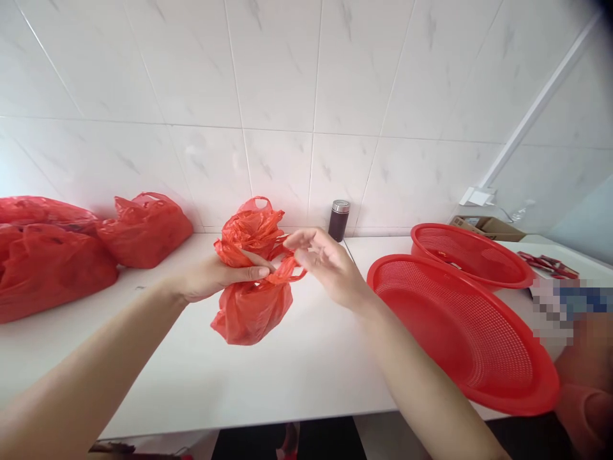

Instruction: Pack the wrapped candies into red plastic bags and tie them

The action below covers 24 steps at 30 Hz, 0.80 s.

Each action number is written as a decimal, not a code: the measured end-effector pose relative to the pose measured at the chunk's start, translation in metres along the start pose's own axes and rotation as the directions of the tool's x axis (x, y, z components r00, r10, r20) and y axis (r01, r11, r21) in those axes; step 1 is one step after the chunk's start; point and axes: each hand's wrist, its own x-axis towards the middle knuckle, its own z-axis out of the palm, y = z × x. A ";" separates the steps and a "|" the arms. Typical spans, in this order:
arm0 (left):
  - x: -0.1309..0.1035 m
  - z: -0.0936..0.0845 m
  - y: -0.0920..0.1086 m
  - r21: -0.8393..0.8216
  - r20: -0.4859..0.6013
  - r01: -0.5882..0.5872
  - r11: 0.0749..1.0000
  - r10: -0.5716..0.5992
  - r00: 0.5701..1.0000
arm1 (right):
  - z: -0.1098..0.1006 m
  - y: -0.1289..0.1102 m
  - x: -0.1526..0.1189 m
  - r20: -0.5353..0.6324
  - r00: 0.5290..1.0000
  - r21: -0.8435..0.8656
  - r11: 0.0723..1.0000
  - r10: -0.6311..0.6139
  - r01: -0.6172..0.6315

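Red bag (251,316) is approx mid-frame, neck up in the L hand (215,275). That grip's pinching it, thumb on top, other fingers mostly lost in the plastic. R hand (330,268) is at the handle loop w/ fingers bent; can't tell if that grip's pinched on it or just touching. Also unclear if the bag's bottom sits on the worktop (306,370). Another red bag (253,223) right behind is partly blocked, so hard to see where one ends. Far left: big red bag (52,268) cut off by the frame edge, contents n/a. Dark bottle (338,220) upper center. On the right, near basket (445,332) overlaps the far basket (479,249); R forearm covers some rim. Right edge = pixelated patch (569,306), unreadable tbh.
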 end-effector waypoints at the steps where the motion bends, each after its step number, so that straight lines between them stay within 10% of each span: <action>1: 0.001 0.000 0.000 0.019 0.056 0.003 1.000 -0.004 0.998 | 0.003 0.010 0.002 -0.033 0.999 0.005 1.000 0.015 -0.015; 4: 0.005 0.003 -0.006 0.016 0.186 0.082 0.996 -0.084 0.979 | 0.015 0.043 0.006 -0.001 0.992 0.004 0.992 0.126 -0.126; 8: 0.012 0.025 -0.025 0.304 -0.136 -0.004 0.953 0.047 0.990 | 0.035 0.069 0.002 -0.079 0.968 0.085 0.969 0.238 -0.232; 15: 0.013 0.064 -0.047 0.424 -0.429 -0.167 0.890 0.360 0.829 | 0.039 0.080 -0.008 -0.104 0.925 0.433 0.854 0.365 -0.288; 18: 0.005 0.066 -0.049 0.391 -0.406 -0.166 0.905 0.331 0.852 | 0.026 0.077 -0.009 -0.048 0.917 0.277 0.887 0.397 -0.369; 24: -0.012 0.075 -0.047 0.239 -0.373 0.004 0.971 0.088 0.924 | 0.027 0.072 -0.006 -0.455 0.879 0.058 0.990 0.141 -0.129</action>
